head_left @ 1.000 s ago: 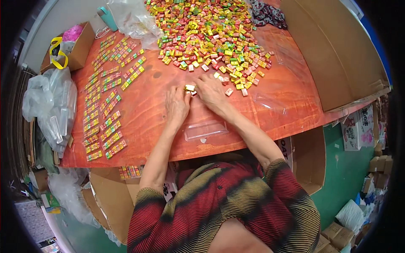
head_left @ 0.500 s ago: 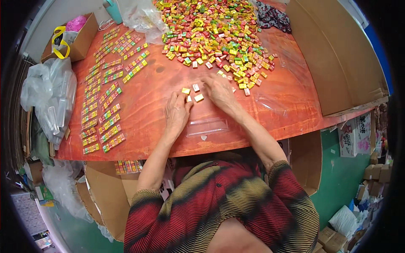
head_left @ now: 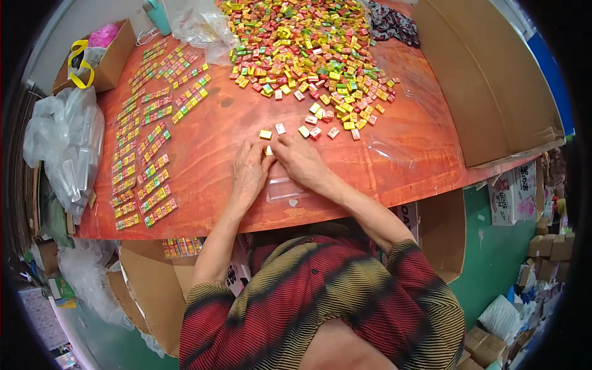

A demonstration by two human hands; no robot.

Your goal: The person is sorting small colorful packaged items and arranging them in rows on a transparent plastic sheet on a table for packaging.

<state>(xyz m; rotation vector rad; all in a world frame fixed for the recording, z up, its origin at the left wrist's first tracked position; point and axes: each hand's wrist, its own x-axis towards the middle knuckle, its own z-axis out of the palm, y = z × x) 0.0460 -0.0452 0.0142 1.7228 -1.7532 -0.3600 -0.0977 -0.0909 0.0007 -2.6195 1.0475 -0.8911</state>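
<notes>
My left hand [head_left: 250,165] and my right hand [head_left: 300,158] meet at the middle of the red table, fingers bent and close together. Between their fingertips shows a small yellow-and-white box [head_left: 269,150], gripped from both sides; the fingers hide most of it. Just beyond lie a yellow small box [head_left: 265,134] and a red-and-white small box [head_left: 280,128]. A shallow clear plastic tray [head_left: 283,189] rests on the table near my wrists. Several loose boxes [head_left: 316,132] lie beyond my right hand, in front of a large heap of small coloured boxes [head_left: 302,49].
Rows of packed small boxes [head_left: 154,166] cover the table's left side. Clear plastic bags [head_left: 68,142] hang at the left edge, near a carton [head_left: 114,61]. A tall cardboard sheet [head_left: 487,80] stands along the right. Dark patterned cloth [head_left: 393,24] lies at the back.
My right hand has come back from the loose boxes toward my left hand, now touching the small box there. It covers the spot where another yellow box lay. The view has shifted slightly.
</notes>
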